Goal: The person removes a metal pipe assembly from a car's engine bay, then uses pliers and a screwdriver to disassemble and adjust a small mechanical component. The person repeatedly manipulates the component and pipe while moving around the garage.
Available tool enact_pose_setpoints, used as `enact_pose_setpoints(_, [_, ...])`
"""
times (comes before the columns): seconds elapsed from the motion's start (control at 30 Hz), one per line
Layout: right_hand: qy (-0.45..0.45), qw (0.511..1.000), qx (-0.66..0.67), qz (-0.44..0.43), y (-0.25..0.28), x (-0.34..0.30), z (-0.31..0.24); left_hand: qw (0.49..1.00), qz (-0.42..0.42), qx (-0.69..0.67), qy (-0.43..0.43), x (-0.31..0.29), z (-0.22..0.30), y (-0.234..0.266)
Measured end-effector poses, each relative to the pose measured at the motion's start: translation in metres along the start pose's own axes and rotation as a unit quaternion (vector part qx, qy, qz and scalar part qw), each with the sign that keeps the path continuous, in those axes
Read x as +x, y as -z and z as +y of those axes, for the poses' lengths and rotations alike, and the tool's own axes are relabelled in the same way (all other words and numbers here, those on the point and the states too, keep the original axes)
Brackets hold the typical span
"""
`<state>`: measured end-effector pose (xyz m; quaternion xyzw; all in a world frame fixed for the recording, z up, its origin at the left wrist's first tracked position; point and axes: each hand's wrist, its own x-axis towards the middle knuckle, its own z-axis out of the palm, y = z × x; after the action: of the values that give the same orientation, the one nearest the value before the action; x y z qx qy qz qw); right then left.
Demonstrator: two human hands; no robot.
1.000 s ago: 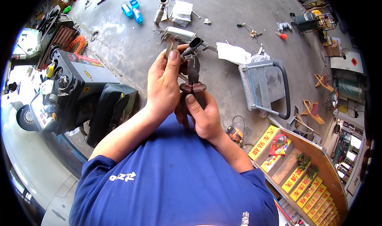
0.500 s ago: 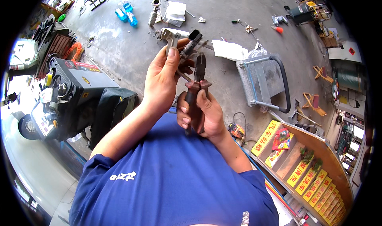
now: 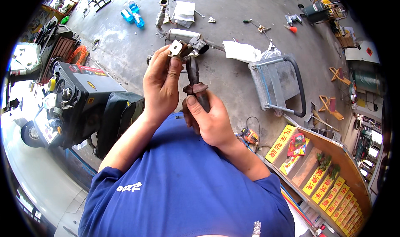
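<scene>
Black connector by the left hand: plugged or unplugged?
Unplugged: the black connector shows a bare, dark outer end with no mating plug, beyond the metal bracket in the left hand.

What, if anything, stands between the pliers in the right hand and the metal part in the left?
No separate object is visible between them. The pliers in the right hand point up close to the metal part; only the thumb of the left hand, just left of their tip, is near.
</scene>
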<state>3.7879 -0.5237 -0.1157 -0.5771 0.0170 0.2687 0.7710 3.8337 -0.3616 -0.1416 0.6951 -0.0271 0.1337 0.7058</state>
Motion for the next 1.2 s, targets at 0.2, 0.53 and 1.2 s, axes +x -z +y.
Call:
enact_pose_setpoints(0.2, [0.08,0.938,-0.331,0.064,0.02,0.013,0.019,0.996,0.076,0.026,0.048,0.012,-0.003,0.018])
enact_pose_setpoints(0.53, [-0.119,0.946,-0.286,0.095,0.138,0.02,0.09,0.992,0.037,-0.004,0.124,0.023,-0.016,0.044])
enact_pose_setpoints(1.2, [0.299,0.754,-0.582,-0.056,0.078,0.043,-0.058,0.963,-0.227,0.12,0.084,0.02,0.012,0.009])
